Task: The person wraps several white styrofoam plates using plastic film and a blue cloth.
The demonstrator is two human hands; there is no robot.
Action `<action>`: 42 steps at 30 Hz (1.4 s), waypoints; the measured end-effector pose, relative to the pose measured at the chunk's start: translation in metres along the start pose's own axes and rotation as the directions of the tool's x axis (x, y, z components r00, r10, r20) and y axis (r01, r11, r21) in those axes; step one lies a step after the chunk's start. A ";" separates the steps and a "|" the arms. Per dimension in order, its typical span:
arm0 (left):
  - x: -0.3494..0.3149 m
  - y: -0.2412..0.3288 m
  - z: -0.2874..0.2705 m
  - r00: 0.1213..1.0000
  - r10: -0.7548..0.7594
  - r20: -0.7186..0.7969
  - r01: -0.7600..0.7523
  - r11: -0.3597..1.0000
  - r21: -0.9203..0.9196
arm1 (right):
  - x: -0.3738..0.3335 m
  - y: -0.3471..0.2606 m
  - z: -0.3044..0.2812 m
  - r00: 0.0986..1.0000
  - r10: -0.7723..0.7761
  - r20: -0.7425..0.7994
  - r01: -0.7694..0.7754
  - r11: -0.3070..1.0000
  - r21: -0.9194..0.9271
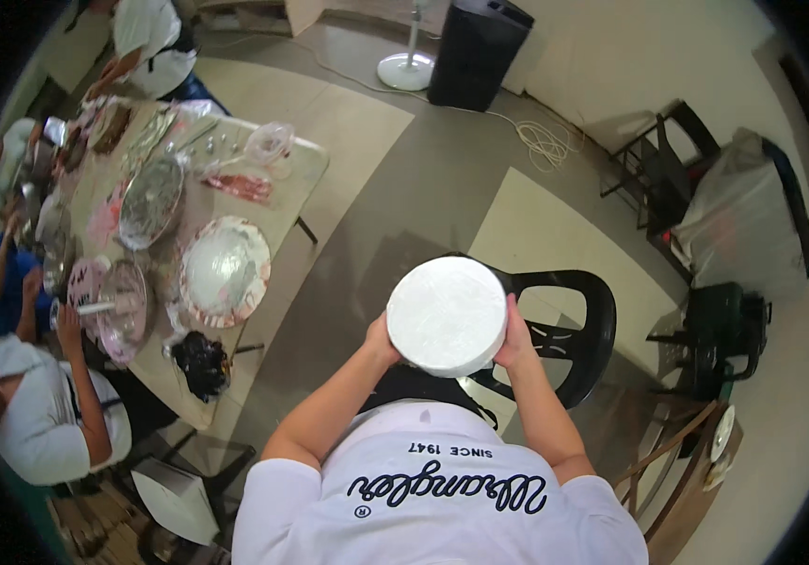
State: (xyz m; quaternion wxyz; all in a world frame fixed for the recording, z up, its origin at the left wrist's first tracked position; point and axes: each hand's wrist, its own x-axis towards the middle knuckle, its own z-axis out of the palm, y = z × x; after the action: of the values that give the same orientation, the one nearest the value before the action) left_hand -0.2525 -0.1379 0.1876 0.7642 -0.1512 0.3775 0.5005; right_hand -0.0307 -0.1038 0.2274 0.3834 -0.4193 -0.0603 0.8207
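Observation:
In front of my body I hold a thick white round cake dummy (448,315), its smooth, slightly shiny top facing up. My left hand (382,341) grips its left side, with the fingers mostly hidden beneath or behind it. On the opposite side, my right hand (515,337) presses against the rim with the fingers wrapped round it. The dummy is held up over a black plastic chair (597,330), which shows behind and to the right of it.
At left, a long table (305,174) bears a foil-covered round board (225,268), a large metal basin (152,202) and a black plastic bag (202,365). People in white and blue work around it. A black speaker (480,52), fan base (406,72) and coiled cable (544,143) stand far ahead.

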 end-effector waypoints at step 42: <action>0.114 -0.088 -0.070 0.864 0.498 0.075 -0.127 0.072 0.989 | 0.180 0.085 -0.276 0.689 -0.498 -0.527 -0.517 0.172 -0.838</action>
State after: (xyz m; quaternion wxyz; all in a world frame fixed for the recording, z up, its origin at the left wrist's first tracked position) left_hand -0.1810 -0.1461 0.0449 0.4832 0.3953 0.7367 0.2601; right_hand 0.0590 -0.1023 -0.1003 -0.0006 -0.8460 -0.4131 0.3371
